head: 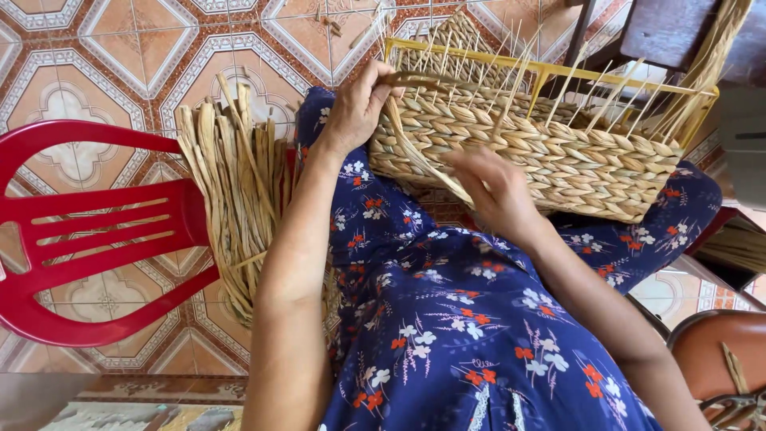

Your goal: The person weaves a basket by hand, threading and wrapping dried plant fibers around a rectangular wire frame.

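Note:
A half-woven straw basket [550,152] rests on my knees, built around a yellow wire frame [558,73] with thin upright straws sticking out of the top. My left hand [359,108] grips the basket's left end and pinches a flat straw strand [423,164] at the rim. My right hand [495,191], blurred by motion, holds the same strand lower down against the basket's near side. My lap is covered by blue floral cloth [455,319].
A bundle of dried straw strands [239,183] lies across a red plastic chair [88,231] at my left. Patterned floor tiles [120,56] lie beyond. A dark stool [678,32] stands at the top right, a brown seat [718,351] at the lower right.

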